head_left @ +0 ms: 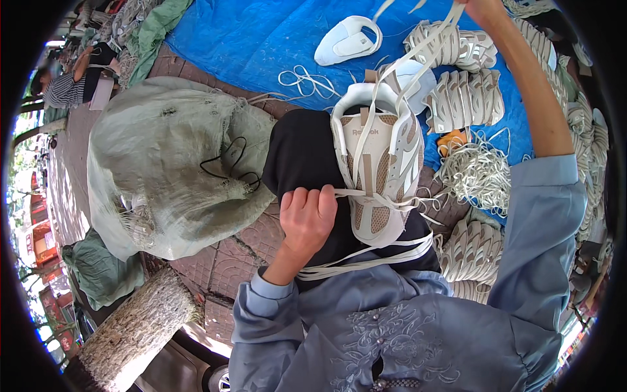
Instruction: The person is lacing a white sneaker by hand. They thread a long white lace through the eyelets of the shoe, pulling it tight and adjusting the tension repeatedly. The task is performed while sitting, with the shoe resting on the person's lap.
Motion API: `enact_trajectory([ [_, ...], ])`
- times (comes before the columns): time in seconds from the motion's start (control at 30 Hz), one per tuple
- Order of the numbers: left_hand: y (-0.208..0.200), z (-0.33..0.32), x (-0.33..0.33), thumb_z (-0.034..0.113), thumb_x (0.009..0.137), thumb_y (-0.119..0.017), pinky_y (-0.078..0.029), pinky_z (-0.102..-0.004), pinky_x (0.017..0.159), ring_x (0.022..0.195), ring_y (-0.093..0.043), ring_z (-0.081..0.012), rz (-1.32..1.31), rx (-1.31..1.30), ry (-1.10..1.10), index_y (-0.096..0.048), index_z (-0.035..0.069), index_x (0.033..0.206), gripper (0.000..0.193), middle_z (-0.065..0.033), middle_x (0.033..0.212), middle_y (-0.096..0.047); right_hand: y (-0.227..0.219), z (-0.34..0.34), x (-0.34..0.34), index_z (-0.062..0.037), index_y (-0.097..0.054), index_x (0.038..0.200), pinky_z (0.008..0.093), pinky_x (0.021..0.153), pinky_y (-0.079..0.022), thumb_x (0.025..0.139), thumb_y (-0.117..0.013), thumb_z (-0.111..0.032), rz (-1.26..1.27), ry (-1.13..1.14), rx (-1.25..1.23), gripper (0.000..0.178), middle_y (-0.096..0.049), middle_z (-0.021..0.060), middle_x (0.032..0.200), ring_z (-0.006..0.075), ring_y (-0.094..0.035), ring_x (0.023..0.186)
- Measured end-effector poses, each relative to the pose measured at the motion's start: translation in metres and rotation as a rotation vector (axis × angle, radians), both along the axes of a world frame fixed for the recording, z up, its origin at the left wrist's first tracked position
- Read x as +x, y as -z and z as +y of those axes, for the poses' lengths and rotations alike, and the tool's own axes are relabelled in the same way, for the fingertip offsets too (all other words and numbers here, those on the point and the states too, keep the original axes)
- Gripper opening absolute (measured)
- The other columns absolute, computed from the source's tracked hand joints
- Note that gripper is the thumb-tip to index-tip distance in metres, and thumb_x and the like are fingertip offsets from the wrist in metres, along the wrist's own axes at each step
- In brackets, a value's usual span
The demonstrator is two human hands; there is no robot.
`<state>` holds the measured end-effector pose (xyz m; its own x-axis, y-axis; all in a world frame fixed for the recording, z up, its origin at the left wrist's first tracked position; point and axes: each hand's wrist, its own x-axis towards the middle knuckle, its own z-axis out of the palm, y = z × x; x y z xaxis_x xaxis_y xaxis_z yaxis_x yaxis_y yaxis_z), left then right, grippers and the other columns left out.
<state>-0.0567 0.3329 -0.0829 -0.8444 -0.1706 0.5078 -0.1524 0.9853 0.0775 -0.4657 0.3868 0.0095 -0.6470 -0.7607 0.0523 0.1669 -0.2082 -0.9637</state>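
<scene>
On my dark-trousered lap lies a white and beige sneaker upper point(379, 140), its toe end toward me. A flat cream shoelace point(358, 193) runs across its toe part to my left hand point(307, 219), a closed fist gripping the lace beside the upper. My right hand point(482, 12) is raised far up at the top edge, partly cut off, with long cream lace strands point(431, 55) stretched from it down to the upper. More loose laces lie over my lap below the toe.
A blue tarp point(248, 46) spreads ahead, bearing a separate white shoe piece point(349, 40) and stacked uppers point(465, 99). To the right lie a heap of laces point(480, 173) and more uppers point(473, 251). A pale woven sack point(176, 163) bulges at left, near a stone slab point(140, 326).
</scene>
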Motion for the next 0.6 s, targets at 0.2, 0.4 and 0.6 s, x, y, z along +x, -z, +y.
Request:
enact_trajectory([
  [0.2,0.006,-0.002,0.009,-0.003,0.059,-0.059,-0.038,-0.0335,0.056,0.062,-0.049,-0.0222,0.034,0.035,-0.109,-0.051,0.008,0.076,0.022,-0.0046,0.066,-0.048,-0.03,0.014,-0.023,-0.0007,-0.052,0.075,0.0214,0.03,-0.014,0.087,-0.051,-0.021,0.047,0.142,-0.081,0.024,-0.028,-0.0056,0.043,0.0046,-0.02,0.031],
  [0.4,0.01,-0.002,0.024,-0.005,0.06,-0.056,-0.04,-0.0347,0.058,0.065,-0.05,-0.0232,0.117,0.241,-0.27,-0.053,0.008,0.078,0.022,-0.0041,0.071,-0.051,-0.028,0.036,-0.043,-0.0006,-0.052,0.076,0.0215,0.03,-0.014,0.087,-0.051,-0.021,0.237,0.383,0.048,0.023,-0.028,-0.0055,0.043,0.005,-0.02,0.031],
  [0.6,-0.018,0.003,0.031,-0.001,0.062,-0.058,-0.043,-0.0384,0.066,0.076,-0.052,-0.0269,0.04,0.591,-0.179,-0.056,0.001,0.087,0.025,-0.0099,0.081,-0.055,-0.017,0.037,-0.097,-0.0002,-0.053,0.076,0.0216,0.03,-0.015,0.088,-0.048,-0.022,-0.196,-0.181,-0.231,0.025,-0.028,-0.0056,0.043,0.0051,-0.02,0.032],
])
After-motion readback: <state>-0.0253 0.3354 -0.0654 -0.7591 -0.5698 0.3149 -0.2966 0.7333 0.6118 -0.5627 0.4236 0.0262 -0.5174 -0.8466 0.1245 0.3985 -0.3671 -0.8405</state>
